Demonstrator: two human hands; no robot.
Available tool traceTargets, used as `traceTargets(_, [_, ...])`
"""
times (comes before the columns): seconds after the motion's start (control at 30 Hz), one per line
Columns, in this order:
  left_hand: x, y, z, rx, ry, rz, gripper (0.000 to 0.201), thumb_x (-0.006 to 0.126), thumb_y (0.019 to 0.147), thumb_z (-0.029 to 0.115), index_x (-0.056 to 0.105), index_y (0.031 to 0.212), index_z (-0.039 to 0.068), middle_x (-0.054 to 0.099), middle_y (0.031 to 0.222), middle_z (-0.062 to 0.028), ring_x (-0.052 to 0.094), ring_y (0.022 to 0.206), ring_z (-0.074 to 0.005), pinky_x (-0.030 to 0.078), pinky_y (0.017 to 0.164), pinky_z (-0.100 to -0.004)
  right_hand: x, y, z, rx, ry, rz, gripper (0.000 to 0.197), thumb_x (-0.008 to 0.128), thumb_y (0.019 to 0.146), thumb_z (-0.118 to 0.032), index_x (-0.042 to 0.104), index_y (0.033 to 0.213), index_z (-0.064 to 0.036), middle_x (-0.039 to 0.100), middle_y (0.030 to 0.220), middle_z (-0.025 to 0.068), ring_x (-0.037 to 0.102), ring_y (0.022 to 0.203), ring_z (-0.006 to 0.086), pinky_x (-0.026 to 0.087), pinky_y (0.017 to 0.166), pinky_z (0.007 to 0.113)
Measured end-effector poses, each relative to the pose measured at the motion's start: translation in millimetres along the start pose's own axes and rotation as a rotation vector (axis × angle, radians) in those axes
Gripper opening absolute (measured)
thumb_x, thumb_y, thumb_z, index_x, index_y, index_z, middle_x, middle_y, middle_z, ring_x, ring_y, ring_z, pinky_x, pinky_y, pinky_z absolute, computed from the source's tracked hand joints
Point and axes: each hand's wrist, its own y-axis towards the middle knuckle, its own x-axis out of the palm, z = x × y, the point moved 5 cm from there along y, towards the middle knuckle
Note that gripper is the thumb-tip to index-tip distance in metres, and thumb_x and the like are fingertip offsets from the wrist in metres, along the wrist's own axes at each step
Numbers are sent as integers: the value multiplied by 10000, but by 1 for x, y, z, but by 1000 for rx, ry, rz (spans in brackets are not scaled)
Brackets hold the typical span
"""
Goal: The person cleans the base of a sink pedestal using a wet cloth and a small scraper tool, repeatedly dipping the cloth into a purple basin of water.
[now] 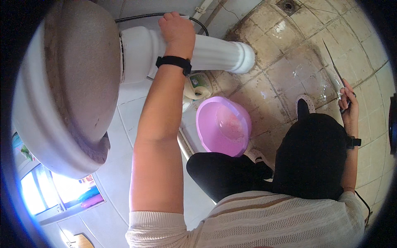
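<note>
My left hand point(177, 29) reaches behind the white fluted pedestal point(206, 51) of a wash basin point(66, 87), fingers curled out of sight against it; whether it holds anything is hidden. A black band sits on that wrist. My right hand point(349, 105) is out to the right over the tiled floor, closed on the handle of a long thin knife point(333, 62) whose blade points up and away. I am crouched, with my knees in black trousers below me.
A purple plastic basin point(223, 126) sits on the wet tiled floor point(289, 70) beside the pedestal, with a white jug-like container point(198, 84) behind it. A floor drain point(288, 6) lies at the top. A black cable runs behind the pedestal. A window point(53, 194) shows at lower left.
</note>
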Motion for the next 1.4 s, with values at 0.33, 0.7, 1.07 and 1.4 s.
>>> traceTargets(0.33, [80, 23, 121, 14, -455, -411, 301, 401, 849, 213, 629, 996, 85, 588, 1052, -132, 553, 960, -282, 380, 824, -453, -18, 1, -4, 4, 2, 90, 423, 470, 847, -123, 403, 1244, 8, 592, 795, 1, 302, 406, 24, 246, 391, 167])
traceTargets(0.7, [113, -1, 244, 200, -471, -147, 301, 414, 821, 171, 593, 1018, 32, 563, 1083, -137, 512, 1022, -298, 298, 914, -433, -30, -2, -2, -10, -89, 133, 434, 473, 847, -140, 399, 1247, 10, 543, 806, -4, 292, 416, 11, 246, 380, 150])
traceTargets(1.07, [5, -19, 11, 5, -260, 145, 175, 475, 784, 150, 629, 802, 68, 615, 819, -109, 594, 778, -273, 397, 718, -414, 4, -6, -3, 36, 5, 35, 412, 472, 829, -104, 424, 1216, 29, 574, 788, 10, 326, 412, 28, 262, 388, 168])
traceTargets(1.4, [-1, -39, -9, -72, -161, 148, 226, 446, 783, 140, 618, 882, 31, 599, 936, -130, 522, 974, -276, 338, 913, -398, 28, -9, -4, 51, 79, -87, 403, 487, 827, -105, 439, 1208, 18, 584, 797, 19, 320, 422, 31, 264, 416, 167])
